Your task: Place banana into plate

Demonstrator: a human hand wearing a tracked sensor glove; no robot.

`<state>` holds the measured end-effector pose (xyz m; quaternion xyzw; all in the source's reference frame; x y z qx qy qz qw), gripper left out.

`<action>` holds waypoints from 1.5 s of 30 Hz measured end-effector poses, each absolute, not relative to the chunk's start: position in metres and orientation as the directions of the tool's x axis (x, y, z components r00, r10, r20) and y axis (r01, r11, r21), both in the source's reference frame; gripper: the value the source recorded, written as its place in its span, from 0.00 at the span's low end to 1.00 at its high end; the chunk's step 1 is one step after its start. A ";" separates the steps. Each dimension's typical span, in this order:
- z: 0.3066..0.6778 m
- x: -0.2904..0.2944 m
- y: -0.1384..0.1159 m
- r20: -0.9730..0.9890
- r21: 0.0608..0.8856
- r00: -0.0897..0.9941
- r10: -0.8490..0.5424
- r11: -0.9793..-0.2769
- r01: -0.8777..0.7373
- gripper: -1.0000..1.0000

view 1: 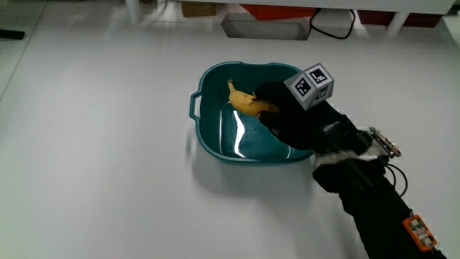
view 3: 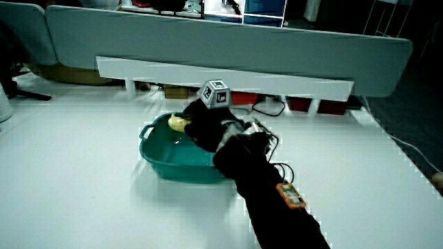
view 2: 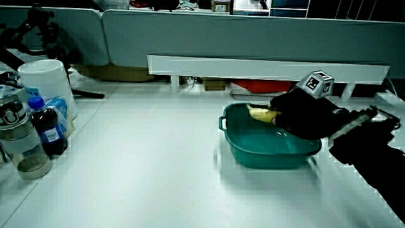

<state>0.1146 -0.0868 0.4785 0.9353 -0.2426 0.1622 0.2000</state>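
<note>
A teal plate (view 1: pixel 208 115) with raised sides and small handles stands on the white table; both side views show the plate (view 2: pixel 253 152) (view 3: pixel 166 162) too. A yellow banana (view 1: pixel 248 102) is over the plate's inside, held by the gloved hand (view 1: pixel 287 115), whose fingers are curled around one end of it. The banana (view 2: pixel 261 113) sticks out from the hand (view 2: pixel 304 117) just above the rim in a side view, and only its tip (view 3: pixel 177 124) shows past the hand (view 3: pixel 208 128) in a side view. The patterned cube (view 1: pixel 310 85) sits on the hand's back.
A white bucket (view 2: pixel 47 85), a dark bottle (view 2: pixel 44 130) and a clear bottle (view 2: pixel 19 145) stand at the table's edge in a side view. A low partition (view 2: pixel 253 38) and a white rail (view 2: pixel 266 66) run along the table. Cables (view 1: pixel 334 25) lie near it.
</note>
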 end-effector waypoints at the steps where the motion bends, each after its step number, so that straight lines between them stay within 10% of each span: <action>1: 0.486 0.115 -0.088 0.395 0.309 0.837 -0.378 -0.804 -0.508 0.50; 23: 0.566 0.103 -0.084 0.294 0.568 0.897 -0.331 -0.694 -0.442 0.50; 45: 0.580 0.072 -0.086 0.231 0.643 0.891 -0.392 -0.626 -0.442 0.45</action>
